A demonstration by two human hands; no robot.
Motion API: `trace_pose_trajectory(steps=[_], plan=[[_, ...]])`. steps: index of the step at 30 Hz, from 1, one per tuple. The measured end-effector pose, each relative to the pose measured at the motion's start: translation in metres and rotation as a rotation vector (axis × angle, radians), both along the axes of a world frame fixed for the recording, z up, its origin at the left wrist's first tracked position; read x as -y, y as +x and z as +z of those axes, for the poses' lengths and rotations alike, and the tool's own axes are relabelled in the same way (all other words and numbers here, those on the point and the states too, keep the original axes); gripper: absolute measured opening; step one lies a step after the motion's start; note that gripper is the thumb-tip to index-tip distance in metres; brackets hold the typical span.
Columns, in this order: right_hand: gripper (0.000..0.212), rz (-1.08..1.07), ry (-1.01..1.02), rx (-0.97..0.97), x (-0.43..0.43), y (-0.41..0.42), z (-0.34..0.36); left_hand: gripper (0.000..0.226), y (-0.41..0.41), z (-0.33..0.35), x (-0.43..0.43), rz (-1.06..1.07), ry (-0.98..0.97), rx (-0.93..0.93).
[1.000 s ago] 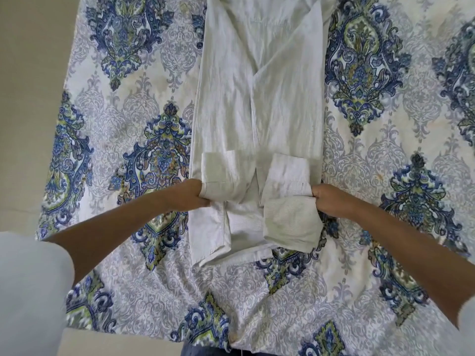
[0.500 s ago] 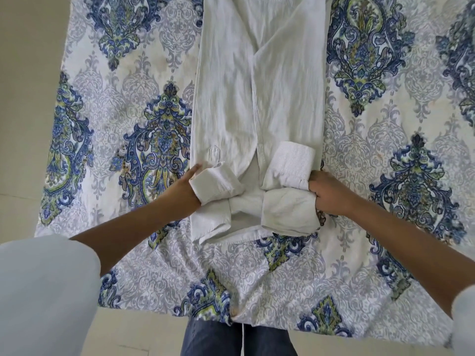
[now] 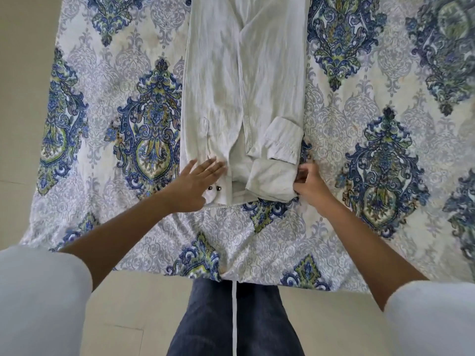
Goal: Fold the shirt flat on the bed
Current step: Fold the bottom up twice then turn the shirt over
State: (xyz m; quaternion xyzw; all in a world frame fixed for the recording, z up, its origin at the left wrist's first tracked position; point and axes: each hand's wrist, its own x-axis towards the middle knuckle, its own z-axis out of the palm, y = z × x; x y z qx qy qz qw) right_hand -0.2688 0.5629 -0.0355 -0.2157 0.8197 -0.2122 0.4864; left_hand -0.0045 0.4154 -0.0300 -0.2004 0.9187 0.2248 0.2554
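Half a second earlier our left hand (image 3: 198, 182) had gripped the rolled left cuff (image 3: 221, 195). It had since let go. Its fingers (image 3: 213, 165) lay straight and spread, flat on the shirt (image 3: 244, 73), holding the cuff down under the palm, with two metal studs (image 3: 214, 187) showing just beside it. Our right hand (image 3: 309, 183) had not released. Its fingers were curled and pinched the outer edge of the bunched right sleeve (image 3: 272, 178), which lay doubled just inward of those fingertips. The shirt stretched away from both sets of fingers up the patterned bed (image 3: 359, 111), its hem just nearer us than the fingers. We judged the left side settled and the right sleeve the remaining lump. It would need laying flat before the body could be folded up from the hem.
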Motion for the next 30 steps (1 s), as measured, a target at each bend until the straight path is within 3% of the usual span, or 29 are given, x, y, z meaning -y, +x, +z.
trace_pose_trajectory(steps=[3, 7, 9, 10, 12, 15, 19, 22, 28, 30], plan=[[0.03, -0.275, -0.028, 0.314, -0.017, 0.012, 0.003, 0.077, -0.006, 0.01, -0.022, 0.329, 0.135, -0.201], [0.039, -0.427, -0.162, 0.52, -0.031, 0.029, 0.007, 0.045, 0.003, 0.008, -0.054, 1.345, 0.137, -0.483], [0.045, -0.36, -0.15, 0.513, -0.031, 0.036, 0.005, 0.022, 0.004, 0.002, -0.059, 1.759, 0.355, -0.471], [0.045, -0.354, -0.124, 0.481, -0.03, 0.04, 0.004, 0.015, 0.005, 0.0, -0.061, 1.861, 0.511, -0.449], [0.034, -0.442, -0.079, 0.446, -0.029, 0.045, 0.001, 0.018, 0.009, -0.004, -0.061, 1.866, 0.694, -0.359], [0.011, -0.696, -0.108, 0.59, -0.027, 0.05, 0.004, 0.012, 0.014, -0.005, -0.057, 1.83, 0.791, -0.326], [0.008, -0.906, -0.199, 0.768, -0.021, 0.057, 0.01, 0.009, 0.017, -0.007, -0.043, 1.915, 1.0, -0.386], [0.008, -0.983, -0.161, 0.716, -0.017, 0.06, 0.014, 0.006, 0.02, -0.008, -0.042, 1.99, 1.102, -0.418], [0.007, -0.831, 0.064, 0.528, -0.034, 0.049, 0.021, 0.013, 0.041, -0.014, -0.042, 2.013, 0.96, -0.428], [0.011, -0.703, 0.101, 0.494, -0.035, 0.051, 0.021, 0.008, 0.046, -0.018, -0.046, 1.98, 1.009, -0.424]])
